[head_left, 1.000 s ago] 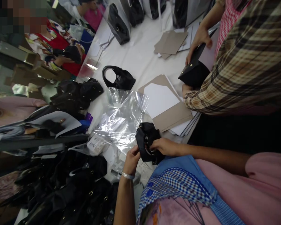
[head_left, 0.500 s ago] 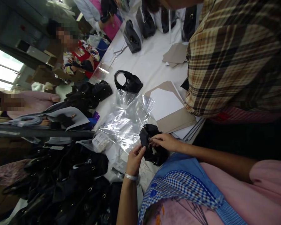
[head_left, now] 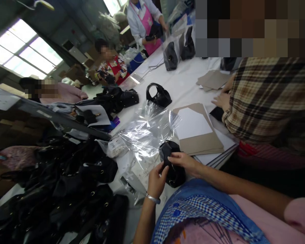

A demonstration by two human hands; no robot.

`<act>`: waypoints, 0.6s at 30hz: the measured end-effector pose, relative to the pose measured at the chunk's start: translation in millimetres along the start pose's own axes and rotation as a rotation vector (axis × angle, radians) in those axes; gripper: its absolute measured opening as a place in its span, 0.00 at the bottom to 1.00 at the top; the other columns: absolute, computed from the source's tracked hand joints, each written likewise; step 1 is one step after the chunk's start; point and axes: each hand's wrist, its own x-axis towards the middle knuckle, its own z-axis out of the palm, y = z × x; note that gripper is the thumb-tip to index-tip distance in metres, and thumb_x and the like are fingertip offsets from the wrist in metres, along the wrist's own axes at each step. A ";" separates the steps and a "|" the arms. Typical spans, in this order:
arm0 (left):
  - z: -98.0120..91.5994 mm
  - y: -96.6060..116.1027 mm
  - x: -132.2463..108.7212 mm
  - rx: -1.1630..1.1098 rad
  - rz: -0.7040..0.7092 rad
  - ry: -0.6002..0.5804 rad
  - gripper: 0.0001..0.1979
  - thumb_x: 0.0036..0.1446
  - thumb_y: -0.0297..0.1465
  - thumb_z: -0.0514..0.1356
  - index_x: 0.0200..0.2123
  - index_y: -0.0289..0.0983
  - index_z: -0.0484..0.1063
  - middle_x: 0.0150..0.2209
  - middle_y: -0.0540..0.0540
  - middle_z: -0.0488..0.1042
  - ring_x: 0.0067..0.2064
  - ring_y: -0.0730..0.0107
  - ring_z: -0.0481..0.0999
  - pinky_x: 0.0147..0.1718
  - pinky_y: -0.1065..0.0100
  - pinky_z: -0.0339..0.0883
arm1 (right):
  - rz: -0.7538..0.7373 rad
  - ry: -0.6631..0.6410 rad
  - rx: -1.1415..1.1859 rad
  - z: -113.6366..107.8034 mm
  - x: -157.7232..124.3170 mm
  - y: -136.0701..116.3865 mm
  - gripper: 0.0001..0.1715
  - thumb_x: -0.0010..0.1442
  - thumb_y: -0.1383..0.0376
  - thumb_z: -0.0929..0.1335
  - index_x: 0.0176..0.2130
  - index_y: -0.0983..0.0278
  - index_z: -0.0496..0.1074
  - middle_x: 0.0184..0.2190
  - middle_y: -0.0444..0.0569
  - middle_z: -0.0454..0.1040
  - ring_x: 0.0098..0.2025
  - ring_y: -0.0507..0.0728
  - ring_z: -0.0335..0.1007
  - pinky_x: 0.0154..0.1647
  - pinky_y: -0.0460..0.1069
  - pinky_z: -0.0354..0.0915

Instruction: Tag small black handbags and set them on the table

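A small black handbag (head_left: 176, 178) rests at the near edge of the table, close against my apron. My left hand (head_left: 156, 181) grips its left side between thumb and fingers. From the right, my right hand (head_left: 184, 161) has its fingers closed on the bag's upper part; what lies under the fingertips is hidden. Clear plastic bags (head_left: 139, 135) lie spread just beyond it, glossy and crumpled. Past them another black handbag (head_left: 161, 99) stands with its round handle raised.
To the right are stacked grey cardboard sheets (head_left: 202, 145) with white paper (head_left: 193, 123) on top. A co-worker in a plaid shirt (head_left: 271, 98) sits beyond them. Many black handbags (head_left: 73, 179) are heaped at left. Bags in clear plastic (head_left: 171, 57) stand at the far end.
The view has tilted up and swung left, so the scene sits lower and further right. Both hands stay on the handbag; my right fingers have shifted slightly across it. The plaid-shirted co-worker's hand now shows.
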 end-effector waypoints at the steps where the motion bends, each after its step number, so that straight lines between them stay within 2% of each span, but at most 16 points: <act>1: 0.2 -0.9 -4.5 0.020 0.002 0.043 0.18 0.58 0.37 0.59 0.50 0.38 0.74 0.49 0.43 0.77 0.50 0.57 0.76 0.53 0.56 0.67 | 0.001 0.019 -0.022 1.0 -0.2 -1.4 0.22 0.53 0.52 0.73 0.40 0.67 0.75 0.37 0.50 0.77 0.40 0.54 0.72 0.44 0.48 0.65; 7: -2.6 -16.6 -32.1 -0.009 -0.014 0.213 0.16 0.58 0.38 0.58 0.48 0.40 0.75 0.49 0.43 0.77 0.51 0.58 0.76 0.53 0.56 0.69 | 0.054 0.081 -0.043 12.7 8.5 -8.1 0.21 0.53 0.52 0.72 0.40 0.66 0.75 0.36 0.50 0.78 0.38 0.54 0.74 0.46 0.49 0.66; 13: -10.0 -52.4 -51.9 -0.139 -0.058 0.382 0.18 0.55 0.44 0.60 0.43 0.41 0.78 0.45 0.43 0.79 0.49 0.56 0.78 0.51 0.59 0.72 | 0.066 0.173 0.032 27.4 20.6 -14.7 0.11 0.52 0.62 0.73 0.36 0.65 0.75 0.36 0.51 0.79 0.40 0.55 0.76 0.44 0.49 0.70; 15: -11.5 -67.8 -55.8 -0.205 -0.075 0.458 0.20 0.51 0.48 0.62 0.40 0.40 0.80 0.43 0.42 0.80 0.47 0.54 0.78 0.49 0.59 0.73 | 0.048 0.186 0.020 32.4 20.9 -27.7 0.10 0.53 0.63 0.72 0.36 0.65 0.75 0.37 0.53 0.79 0.40 0.55 0.76 0.43 0.49 0.71; 18: -12.2 -87.9 -57.8 -0.296 -0.128 0.544 0.23 0.47 0.52 0.62 0.37 0.41 0.80 0.39 0.42 0.81 0.45 0.52 0.79 0.47 0.59 0.74 | -0.026 0.167 0.009 39.1 20.4 -63.3 0.11 0.55 0.64 0.71 0.38 0.67 0.75 0.38 0.54 0.79 0.39 0.56 0.77 0.42 0.49 0.72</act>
